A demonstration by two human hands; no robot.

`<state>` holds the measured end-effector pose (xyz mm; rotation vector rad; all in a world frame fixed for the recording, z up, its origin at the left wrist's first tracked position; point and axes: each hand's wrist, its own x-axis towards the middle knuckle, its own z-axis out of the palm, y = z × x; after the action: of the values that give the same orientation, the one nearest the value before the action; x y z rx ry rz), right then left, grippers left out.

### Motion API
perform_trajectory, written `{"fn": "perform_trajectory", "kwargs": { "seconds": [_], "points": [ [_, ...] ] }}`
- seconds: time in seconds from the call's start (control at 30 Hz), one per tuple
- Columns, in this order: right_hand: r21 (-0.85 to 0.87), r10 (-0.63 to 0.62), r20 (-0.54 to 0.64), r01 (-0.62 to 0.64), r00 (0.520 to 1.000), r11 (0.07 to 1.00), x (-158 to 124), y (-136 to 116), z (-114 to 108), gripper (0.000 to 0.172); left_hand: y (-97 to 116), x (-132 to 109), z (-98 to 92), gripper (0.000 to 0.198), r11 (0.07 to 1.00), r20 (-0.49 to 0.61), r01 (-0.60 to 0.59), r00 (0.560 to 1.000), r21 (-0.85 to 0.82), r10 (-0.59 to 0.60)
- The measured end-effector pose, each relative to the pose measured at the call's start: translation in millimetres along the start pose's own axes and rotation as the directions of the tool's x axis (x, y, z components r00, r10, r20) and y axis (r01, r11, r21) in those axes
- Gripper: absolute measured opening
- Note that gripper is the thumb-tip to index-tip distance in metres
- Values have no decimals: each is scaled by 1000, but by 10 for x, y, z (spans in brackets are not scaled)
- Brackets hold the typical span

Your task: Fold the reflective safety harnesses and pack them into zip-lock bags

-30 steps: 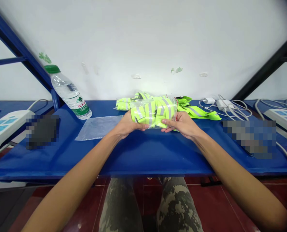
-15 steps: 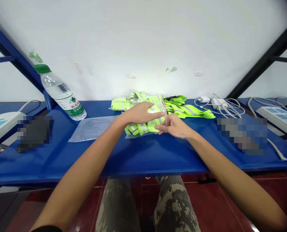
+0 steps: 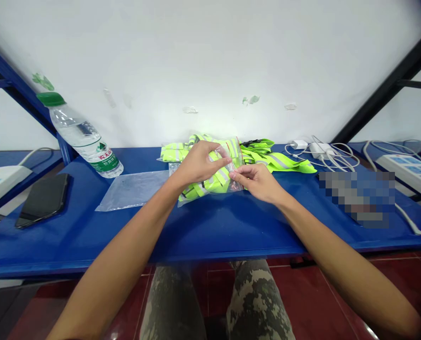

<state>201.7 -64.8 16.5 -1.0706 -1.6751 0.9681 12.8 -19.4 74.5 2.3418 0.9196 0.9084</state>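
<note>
A clear plastic bag (image 3: 219,182) with a folded yellow-green reflective strap inside sits at the middle of the blue table. My left hand (image 3: 202,163) lies over the bag's left part, its thumb and fingers closed on the plastic. At the bag's right end, my right hand (image 3: 255,181) pinches the edge between thumb and fingers. Behind and to the right is a loose reflective strap (image 3: 284,162) with a black buckle. More bagged yellow-green straps (image 3: 175,152) lie behind my left hand. A flat, clear bag (image 3: 134,190) rests to the left.
A water bottle (image 3: 86,141) with a green cap leans at the back left, near a black phone (image 3: 44,197). White chargers and cables (image 3: 322,151) are at the back right, with a blurred object in front. Power strips (image 3: 408,167) stand at both sides.
My left hand's fingers have drawn together near the bag's opening. My right hand has shifted from round the bag's end to a pinch at its edge. The view has shifted slightly.
</note>
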Motion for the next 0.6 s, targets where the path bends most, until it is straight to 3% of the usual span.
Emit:
{"fn": "perform_trajectory", "kwargs": {
  "seconds": [0.13,0.33,0.43,0.6],
  "points": [
    [38,16,-13,-15,1000,999,5,5,23,38,-36,-16,10,30,1000,-36,-1,999,-25,0],
    [224,115,-121,-86,986,971,28,76,23,38,-56,-54,15,22,956,19,152,988,-251,-152],
    [309,150,-154,-97,977,946,32,61,17,37,-49,-68,38,17,952,22,115,993,-283,-114],
    [289,139,-151,-91,979,953,28,21,25,37,-28,-69,65,17,956,20,94,996,-277,-92]
  ]
}}
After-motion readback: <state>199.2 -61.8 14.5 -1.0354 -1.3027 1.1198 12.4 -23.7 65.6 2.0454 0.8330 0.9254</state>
